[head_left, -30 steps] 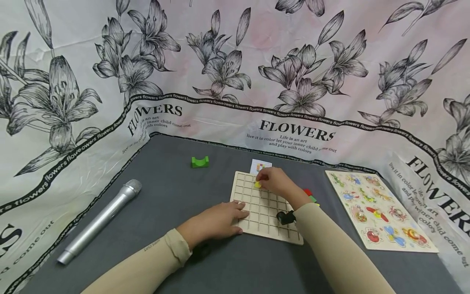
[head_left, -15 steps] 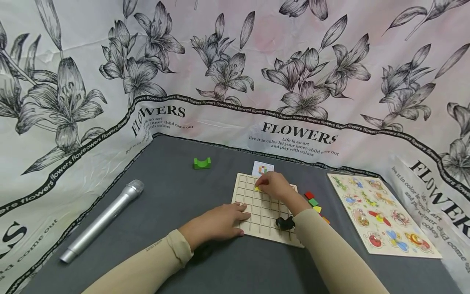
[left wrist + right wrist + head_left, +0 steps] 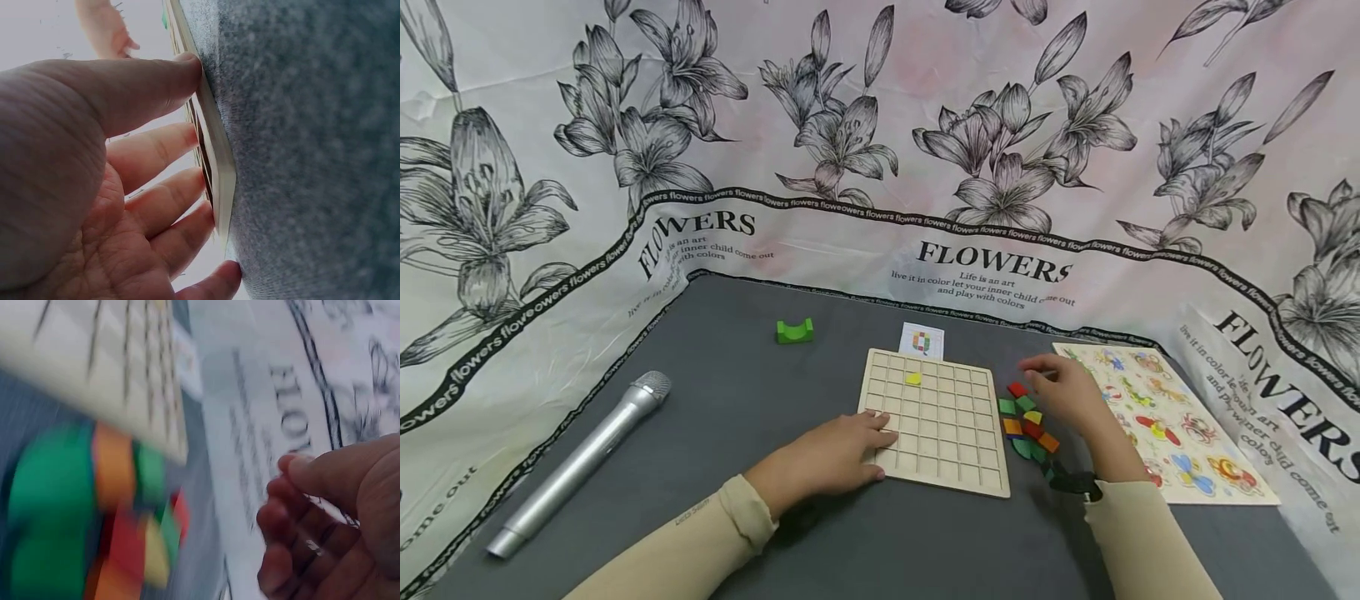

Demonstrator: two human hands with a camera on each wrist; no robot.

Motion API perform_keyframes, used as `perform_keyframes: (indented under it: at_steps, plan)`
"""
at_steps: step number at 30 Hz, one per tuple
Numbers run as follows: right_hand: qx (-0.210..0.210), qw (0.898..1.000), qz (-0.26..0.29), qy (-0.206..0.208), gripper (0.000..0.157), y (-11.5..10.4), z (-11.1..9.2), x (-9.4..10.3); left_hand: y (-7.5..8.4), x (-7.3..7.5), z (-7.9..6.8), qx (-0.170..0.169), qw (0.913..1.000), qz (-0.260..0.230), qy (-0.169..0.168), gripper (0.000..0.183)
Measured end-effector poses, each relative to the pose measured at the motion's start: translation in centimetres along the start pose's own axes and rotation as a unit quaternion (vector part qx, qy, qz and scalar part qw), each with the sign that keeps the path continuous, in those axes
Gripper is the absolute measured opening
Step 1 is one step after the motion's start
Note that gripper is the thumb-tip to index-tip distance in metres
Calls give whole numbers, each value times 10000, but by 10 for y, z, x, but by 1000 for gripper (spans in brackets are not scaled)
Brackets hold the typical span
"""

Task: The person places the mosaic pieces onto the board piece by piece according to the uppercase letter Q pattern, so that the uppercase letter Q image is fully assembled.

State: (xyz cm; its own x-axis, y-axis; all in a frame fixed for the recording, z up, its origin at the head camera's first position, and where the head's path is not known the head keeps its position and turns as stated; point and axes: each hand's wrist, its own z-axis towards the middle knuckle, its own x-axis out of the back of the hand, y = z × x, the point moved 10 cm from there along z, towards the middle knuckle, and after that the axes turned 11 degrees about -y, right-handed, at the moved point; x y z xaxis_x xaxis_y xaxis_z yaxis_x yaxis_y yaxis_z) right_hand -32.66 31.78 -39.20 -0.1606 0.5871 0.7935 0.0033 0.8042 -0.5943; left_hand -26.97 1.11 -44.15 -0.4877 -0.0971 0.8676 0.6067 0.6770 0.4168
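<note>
My left hand (image 3: 827,454) rests on the left edge of a wooden grid board (image 3: 940,425). The left wrist view has its thumb and fingertips along the board's edge (image 3: 215,156). A yellow piece (image 3: 913,378) lies in a square near the board's top. Right of the board, my right hand (image 3: 1067,396) is in the air beside a pile of coloured wooden blocks (image 3: 1032,429). Its fingers are loosely curled, thumb close to the index finger, holding nothing visible. In the right wrist view the green block (image 3: 50,475) and its neighbours are blurred.
Behind the board lies a small pattern card (image 3: 922,340). An animal puzzle board (image 3: 1187,442) is at the right, partly behind the right arm. A green arched block (image 3: 794,332) stands farther back, a silver microphone (image 3: 580,462) lies left. A flowered cloth (image 3: 850,250) borders the table.
The right hand has let go of the yellow piece on the board and moved right, beside the block pile. The left hand stays on the board. The head view has shifted slightly.
</note>
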Motion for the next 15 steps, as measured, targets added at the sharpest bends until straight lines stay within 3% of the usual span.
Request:
perform_keyframes:
  at_steps: [5,10,15]
  plan:
    - [-459,9985,-209,-209,41,33,0,-2,-1,3,-3,30,10000,-35,-20,58]
    - [-626,9968,-228,-451,47,44,15,-15,1,1,-2,-54,9999,-105,-38,58]
    - [-890,9953,-219,-325,41,48,28,-22,-1,1,-2,-39,10000,-53,-24,58]
